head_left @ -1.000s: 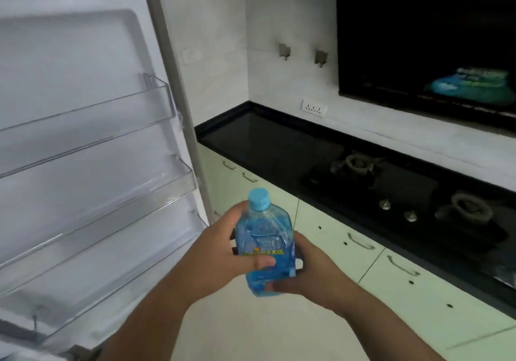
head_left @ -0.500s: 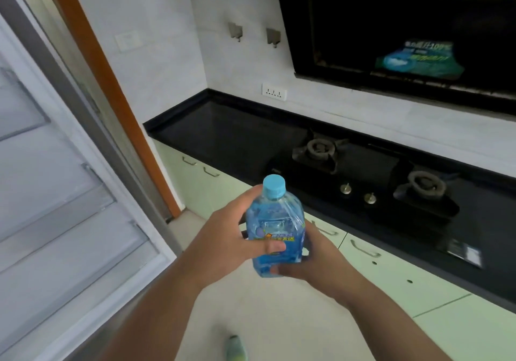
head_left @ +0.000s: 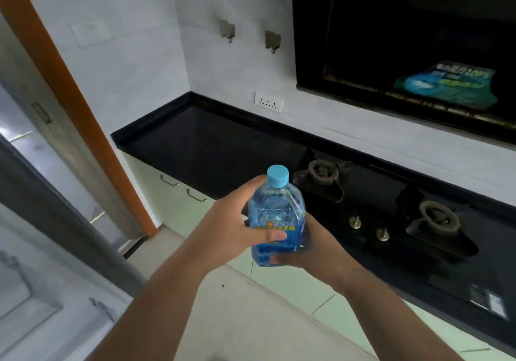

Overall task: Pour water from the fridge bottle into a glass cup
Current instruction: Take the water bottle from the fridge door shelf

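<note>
**Both hands gripping the blue water bottle in front of the stove**

Your left fingers [head_left: 275, 237] are curling around the front of the blue water bottle [head_left: 276, 218], with the thumb lying across its printed label and the remaining fingers wrapping behind the shoulder near the neck. Your left hand [head_left: 231, 223] is closing on the bottle's left side. Your right hand [head_left: 312, 249] is cupping the bottle from below and behind, its fingertips pressing against the lower edge at the base. Between the two hands, you are holding the bottle upright in mid-air, with its light blue cap [head_left: 277, 174] screwed on and pointing up.

The bottle is hanging over the pale green cabinet drawers [head_left: 178, 193], just in front of the black desk [head_left: 212, 142]. Behind and to the right of the bottle, a two-burner gas stove [head_left: 391, 209] is sitting on the desk, with two knobs [head_left: 368, 228] between its burners. On the white wall above, a socket strip [head_left: 268, 102] and two metal hooks [head_left: 250, 35] are showing, and a dark range hood [head_left: 405, 39] with a teal sticker is filling the upper right. The grey fridge door [head_left: 50, 249] is standing at your left.
</note>
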`<state>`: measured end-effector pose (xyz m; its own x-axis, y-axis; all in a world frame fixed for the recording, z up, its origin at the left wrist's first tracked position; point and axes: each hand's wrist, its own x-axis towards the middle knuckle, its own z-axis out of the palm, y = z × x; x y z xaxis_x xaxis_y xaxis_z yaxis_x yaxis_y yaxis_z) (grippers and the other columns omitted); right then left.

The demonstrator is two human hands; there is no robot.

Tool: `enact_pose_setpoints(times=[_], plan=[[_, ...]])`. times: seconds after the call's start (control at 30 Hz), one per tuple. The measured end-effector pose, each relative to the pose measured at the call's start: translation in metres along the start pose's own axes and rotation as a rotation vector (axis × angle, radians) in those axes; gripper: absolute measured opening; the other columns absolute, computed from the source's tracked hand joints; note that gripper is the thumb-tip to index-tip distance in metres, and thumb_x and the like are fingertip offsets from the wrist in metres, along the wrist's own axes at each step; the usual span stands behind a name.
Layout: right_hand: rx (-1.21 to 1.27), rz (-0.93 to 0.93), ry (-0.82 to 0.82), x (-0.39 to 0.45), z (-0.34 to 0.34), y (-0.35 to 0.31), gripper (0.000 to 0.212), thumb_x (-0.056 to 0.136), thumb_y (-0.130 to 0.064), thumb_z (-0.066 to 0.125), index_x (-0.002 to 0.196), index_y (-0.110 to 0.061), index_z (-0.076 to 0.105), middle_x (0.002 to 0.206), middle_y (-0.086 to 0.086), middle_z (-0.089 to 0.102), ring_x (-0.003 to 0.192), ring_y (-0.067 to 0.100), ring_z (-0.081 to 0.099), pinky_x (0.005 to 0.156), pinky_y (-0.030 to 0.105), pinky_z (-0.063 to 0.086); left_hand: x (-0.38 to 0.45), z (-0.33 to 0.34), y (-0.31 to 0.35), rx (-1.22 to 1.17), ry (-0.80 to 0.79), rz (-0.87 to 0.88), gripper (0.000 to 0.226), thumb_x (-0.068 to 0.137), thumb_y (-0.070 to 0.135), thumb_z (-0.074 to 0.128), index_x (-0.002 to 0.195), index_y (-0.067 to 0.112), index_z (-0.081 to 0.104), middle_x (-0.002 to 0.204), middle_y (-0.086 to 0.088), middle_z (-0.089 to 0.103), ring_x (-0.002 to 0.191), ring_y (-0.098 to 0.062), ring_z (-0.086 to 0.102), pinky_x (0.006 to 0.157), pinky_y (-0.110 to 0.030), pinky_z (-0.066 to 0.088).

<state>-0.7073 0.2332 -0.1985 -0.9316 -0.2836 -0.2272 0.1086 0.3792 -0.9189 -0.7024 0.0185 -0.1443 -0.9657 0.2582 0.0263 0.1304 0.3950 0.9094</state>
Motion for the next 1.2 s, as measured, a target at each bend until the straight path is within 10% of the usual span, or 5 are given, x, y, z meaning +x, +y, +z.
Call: enact_pose_setpoints(times=[0.47,0.6,0.87,1.13,1.2], plan=[[0.049,-0.037,0.017,0.192,0.023,-0.021,0.076,0.065,-0.003,0.093,0.126,-0.033,0.059,0.115,-0.011,0.075,0.104,0.008,0.073,0.093,0.042,0.062,0.124,-0.078,-0.067,0.136,0.222,-0.139,0.097,0.082,0.038,0.086,0.158,0.050,0.026,0.141,0.019,0.063,0.124,-0.001,0.062,0.106,-0.035,0.056],[-0.020,-0.062,-0.035,0.261,0.026,-0.026,0.075,0.060,-0.016,0.095,0.114,-0.048,0.056,0.109,-0.022,0.072,0.099,0.000,0.072,0.091,0.035,0.061,0.163,-0.092,-0.090,0.134,0.324,-0.223,0.096,0.088,0.035,0.082,0.161,0.046,0.020,0.135,0.022,0.057,0.120,0.003,0.056,0.093,-0.010,0.049],[-0.121,-0.089,-0.158,0.389,0.020,-0.027,0.088,0.072,-0.013,0.093,0.134,-0.030,0.033,0.118,-0.018,0.060,0.102,-0.002,0.065,0.088,0.024,0.057,0.255,-0.123,-0.140,-0.017,0.440,-0.288,0.091,0.088,0.013,0.082,0.158,0.040,0.033,0.137,0.014,0.062,0.124,-0.008,0.064,0.106,-0.040,0.056],[-0.335,-0.075,-0.136,0.508,0.024,-0.016,0.077,0.053,-0.048,0.095,0.121,-0.033,0.063,0.121,0.001,0.065,0.103,0.013,0.069,0.089,0.036,0.062,0.336,-0.152,-0.199,0.120,0.471,-0.294,0.081,0.088,0.018,0.082,0.154,0.036,0.040,0.144,0.005,0.062,0.128,-0.013,0.062,0.108,-0.043,0.054],[-0.278,-0.039,-0.113,0.524,0.027,-0.018,0.063,0.064,-0.032,0.094,0.120,-0.029,0.065,0.119,0.004,0.067,0.099,0.011,0.071,0.082,0.029,0.063,0.356,-0.154,-0.216,0.208,0.465,-0.288,0.077,0.087,0.023,0.081,0.151,0.039,0.041,0.142,0.006,0.062,0.128,-0.013,0.062,0.108,-0.043,0.054]])
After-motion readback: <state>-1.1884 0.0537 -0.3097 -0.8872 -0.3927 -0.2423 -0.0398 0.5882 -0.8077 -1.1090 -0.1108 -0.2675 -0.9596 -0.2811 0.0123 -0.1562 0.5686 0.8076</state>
